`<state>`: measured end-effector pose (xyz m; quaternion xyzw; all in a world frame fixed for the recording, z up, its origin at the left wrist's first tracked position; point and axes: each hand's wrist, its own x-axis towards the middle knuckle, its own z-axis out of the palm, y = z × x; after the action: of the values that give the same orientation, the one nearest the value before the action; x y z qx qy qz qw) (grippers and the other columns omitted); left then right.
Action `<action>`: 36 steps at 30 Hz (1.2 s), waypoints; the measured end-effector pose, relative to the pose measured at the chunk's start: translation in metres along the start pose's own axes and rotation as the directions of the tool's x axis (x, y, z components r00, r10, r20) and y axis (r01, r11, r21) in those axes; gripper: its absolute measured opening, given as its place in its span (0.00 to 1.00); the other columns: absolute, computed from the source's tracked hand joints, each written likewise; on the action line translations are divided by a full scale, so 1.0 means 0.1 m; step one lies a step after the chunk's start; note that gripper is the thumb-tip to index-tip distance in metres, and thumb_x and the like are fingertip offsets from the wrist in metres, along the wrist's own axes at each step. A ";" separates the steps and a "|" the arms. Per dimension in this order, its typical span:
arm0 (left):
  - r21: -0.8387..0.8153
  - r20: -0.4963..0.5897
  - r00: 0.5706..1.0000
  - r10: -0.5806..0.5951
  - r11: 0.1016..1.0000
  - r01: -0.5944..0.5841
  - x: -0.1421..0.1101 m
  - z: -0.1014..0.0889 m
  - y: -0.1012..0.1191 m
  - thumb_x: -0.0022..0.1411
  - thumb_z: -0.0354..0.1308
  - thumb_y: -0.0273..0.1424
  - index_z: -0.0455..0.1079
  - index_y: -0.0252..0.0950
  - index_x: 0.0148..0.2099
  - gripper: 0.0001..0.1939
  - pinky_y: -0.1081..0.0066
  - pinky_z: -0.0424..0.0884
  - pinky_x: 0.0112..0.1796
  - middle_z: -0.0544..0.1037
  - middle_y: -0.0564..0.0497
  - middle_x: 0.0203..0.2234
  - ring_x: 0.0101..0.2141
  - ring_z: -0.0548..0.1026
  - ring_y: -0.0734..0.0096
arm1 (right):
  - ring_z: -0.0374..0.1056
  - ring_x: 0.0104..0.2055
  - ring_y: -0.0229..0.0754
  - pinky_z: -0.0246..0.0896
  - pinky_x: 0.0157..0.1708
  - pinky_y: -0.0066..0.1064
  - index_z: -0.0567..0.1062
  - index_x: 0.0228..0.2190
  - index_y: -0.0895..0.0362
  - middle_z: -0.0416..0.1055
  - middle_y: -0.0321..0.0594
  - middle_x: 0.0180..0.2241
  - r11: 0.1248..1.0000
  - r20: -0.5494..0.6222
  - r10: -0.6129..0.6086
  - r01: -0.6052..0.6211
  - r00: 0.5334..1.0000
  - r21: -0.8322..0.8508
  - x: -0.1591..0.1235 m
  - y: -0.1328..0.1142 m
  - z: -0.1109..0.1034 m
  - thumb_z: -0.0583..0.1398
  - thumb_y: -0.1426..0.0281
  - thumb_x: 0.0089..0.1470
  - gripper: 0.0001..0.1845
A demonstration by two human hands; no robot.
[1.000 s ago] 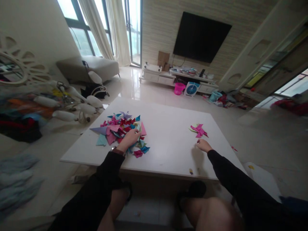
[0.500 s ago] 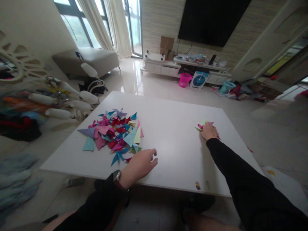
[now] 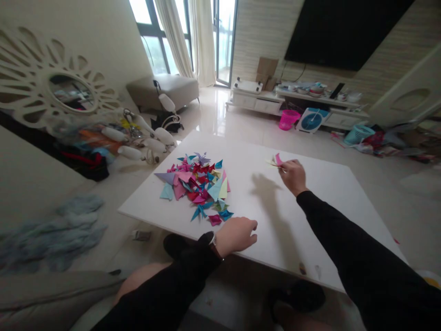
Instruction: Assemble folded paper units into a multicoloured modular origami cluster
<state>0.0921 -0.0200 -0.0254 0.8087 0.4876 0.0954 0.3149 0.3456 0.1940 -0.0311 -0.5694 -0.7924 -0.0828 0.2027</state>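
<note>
A heap of folded paper origami (image 3: pixel 198 184) in blue, pink, red, purple and pale green lies on the left part of the white table (image 3: pixel 262 202). Just to its lower right, my left hand (image 3: pixel 237 233) is over the front edge, its thumb and fingers apart and nothing between them. My right hand (image 3: pixel 292 175) is raised above the table, right of the heap. It grips pink and pale green folded origami (image 3: pixel 277 160) that sticks out past the fingertips; the rest is hidden by the hand.
A small sticker (image 3: pixel 302 268) is on the table near its front edge. White chandelier arms (image 3: pixel 151 146) lie on the floor close to the left edge. Beyond stand a pink basket (image 3: pixel 288 119) and a box fan (image 3: pixel 312 120).
My left hand has left the heap and drawn back to the front edge. My right hand has taken the pink and green origami off the table, lifting it leftward. The view has turned left.
</note>
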 end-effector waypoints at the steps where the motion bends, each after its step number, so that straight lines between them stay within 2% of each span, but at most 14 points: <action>1: 0.004 0.009 1.000 0.013 1.000 -0.013 -0.01 0.02 0.02 0.61 0.56 0.34 0.77 0.38 0.45 0.13 0.55 0.75 0.41 0.81 0.37 0.35 0.39 0.81 0.45 | 0.63 0.49 0.54 0.57 0.49 0.42 0.81 0.39 0.57 0.78 0.50 0.40 0.997 -0.013 -0.036 0.036 0.999 0.067 0.12 -0.29 -0.01 0.55 0.69 0.63 0.14; 5: 0.006 0.021 0.999 0.041 0.999 -0.041 -0.03 0.06 0.05 0.58 0.59 0.32 0.78 0.39 0.41 0.10 0.54 0.76 0.38 0.81 0.36 0.34 0.37 0.81 0.44 | 0.61 0.55 0.55 0.58 0.55 0.47 0.82 0.39 0.53 0.77 0.46 0.45 0.913 -0.090 -0.200 0.219 0.976 0.344 0.50 -1.41 0.13 0.58 0.70 0.62 0.11; 7: -0.016 0.011 0.999 0.033 0.999 -0.033 -0.03 0.05 0.04 0.56 0.61 0.31 0.78 0.39 0.40 0.09 0.55 0.76 0.36 0.81 0.35 0.33 0.35 0.81 0.45 | 0.59 0.60 0.55 0.58 0.57 0.49 0.82 0.39 0.53 0.75 0.46 0.49 0.862 -0.068 -0.288 0.289 0.955 0.416 0.60 -1.88 0.24 0.59 0.70 0.61 0.10; 9: -0.014 0.039 0.999 0.012 1.000 -0.012 -0.04 0.02 0.02 0.57 0.62 0.33 0.79 0.38 0.40 0.09 0.54 0.77 0.36 0.82 0.34 0.35 0.36 0.81 0.43 | 0.56 0.63 0.56 0.57 0.60 0.49 0.80 0.44 0.55 0.73 0.47 0.54 0.835 0.005 -0.384 0.345 0.923 0.427 0.60 -2.23 0.33 0.62 0.71 0.59 0.11; 10: -0.001 0.068 0.998 0.000 1.000 0.000 -0.05 0.00 0.01 0.58 0.61 0.34 0.80 0.38 0.42 0.11 0.54 0.77 0.37 0.82 0.33 0.37 0.37 0.81 0.43 | 0.54 0.64 0.57 0.57 0.60 0.50 0.79 0.47 0.56 0.71 0.49 0.56 0.830 0.032 -0.418 0.367 0.908 0.420 0.57 -2.35 0.35 0.64 0.71 0.57 0.15; 12: 0.038 0.124 0.992 -0.030 0.999 0.026 -0.06 -0.05 -0.02 0.61 0.59 0.36 0.80 0.37 0.45 0.14 0.53 0.77 0.39 0.81 0.31 0.42 0.41 0.81 0.41 | 0.55 0.64 0.57 0.58 0.60 0.49 0.75 0.53 0.57 0.68 0.51 0.58 0.825 0.071 -0.451 0.385 0.890 0.414 0.43 -2.47 0.33 0.66 0.72 0.55 0.23; 14: 0.068 0.160 0.986 -0.053 0.997 0.042 -0.08 -0.09 -0.05 0.62 0.58 0.35 0.79 0.35 0.50 0.17 0.51 0.77 0.41 0.80 0.29 0.44 0.44 0.81 0.39 | 0.60 0.60 0.54 0.59 0.59 0.47 0.74 0.53 0.56 0.69 0.50 0.56 0.823 0.074 -0.443 0.373 0.893 0.429 0.21 -2.44 0.20 0.64 0.73 0.56 0.23; 17: 0.107 0.213 0.975 -0.065 0.993 0.043 -0.09 -0.12 -0.09 0.60 0.59 0.33 0.77 0.31 0.54 0.22 0.49 0.77 0.44 0.80 0.27 0.47 0.48 0.79 0.36 | 0.66 0.53 0.51 0.63 0.55 0.45 0.76 0.48 0.55 0.73 0.47 0.49 0.840 0.058 -0.350 0.286 0.935 0.461 -0.25 -2.16 -0.16 0.61 0.72 0.58 0.15; 20: 0.133 0.225 0.971 -0.085 0.989 0.056 -0.07 -0.12 -0.12 0.60 0.59 0.33 0.76 0.31 0.55 0.22 0.51 0.76 0.48 0.80 0.29 0.48 0.50 0.78 0.40 | 0.70 0.44 0.48 0.67 0.46 0.41 0.76 0.40 0.55 0.75 0.43 0.40 0.872 0.117 -0.144 0.070 0.983 0.485 -0.79 -1.83 -0.56 0.61 0.68 0.58 0.08; 23: 0.173 0.197 0.965 -0.175 0.975 0.141 -0.05 -0.16 -0.24 0.58 0.63 0.33 0.77 0.32 0.54 0.22 0.56 0.76 0.48 0.80 0.32 0.49 0.50 0.79 0.44 | 0.71 0.40 0.46 0.67 0.39 0.37 0.77 0.36 0.54 0.76 0.41 0.38 0.864 0.218 0.050 -0.152 0.975 0.481 -1.32 -1.59 -0.83 0.61 0.63 0.58 0.09; 28: 0.245 0.020 0.900 -0.436 0.875 0.419 -0.13 -0.44 -0.76 0.57 0.63 0.32 0.78 0.31 0.46 0.15 0.61 0.76 0.43 0.82 0.34 0.41 0.44 0.81 0.48 | 0.72 0.40 0.46 0.66 0.40 0.37 0.77 0.33 0.55 0.75 0.42 0.37 0.834 0.276 0.158 -0.277 0.948 0.476 -1.92 -1.40 -0.81 0.58 0.64 0.58 0.10; 31: 0.246 -0.104 0.873 -0.476 0.838 0.487 -0.17 -0.58 -1.02 0.58 0.63 0.30 0.77 0.35 0.48 0.15 0.67 0.75 0.42 0.82 0.39 0.42 0.43 0.81 0.55 | 0.71 0.39 0.45 0.64 0.44 0.38 0.77 0.32 0.56 0.75 0.42 0.36 0.871 0.306 0.118 -0.246 0.945 0.425 -2.01 -1.30 -0.74 0.58 0.66 0.57 0.09; 33: 0.235 -0.141 0.887 -0.440 0.855 0.462 -0.11 -0.53 -1.06 0.56 0.64 0.29 0.76 0.35 0.50 0.17 0.70 0.74 0.41 0.82 0.41 0.43 0.42 0.80 0.59 | 0.71 0.40 0.44 0.63 0.45 0.37 0.77 0.33 0.57 0.75 0.42 0.37 0.885 0.313 0.097 -0.226 0.945 0.408 -2.00 -1.23 -0.74 0.58 0.68 0.58 0.08; 36: 0.224 -0.148 0.926 -0.347 0.900 0.373 0.06 -0.27 -0.95 0.56 0.63 0.26 0.75 0.36 0.50 0.18 0.73 0.74 0.41 0.81 0.45 0.42 0.41 0.80 0.64 | 0.71 0.40 0.44 0.62 0.45 0.35 0.77 0.33 0.57 0.75 0.42 0.37 0.890 0.295 0.101 -0.219 0.950 0.401 -1.93 -1.16 -0.81 0.58 0.69 0.59 0.09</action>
<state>0.0132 0.0271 -0.0621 0.7313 0.6527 0.0156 0.1975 0.3076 -0.0419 -0.0266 -0.5806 -0.7608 0.1876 0.2209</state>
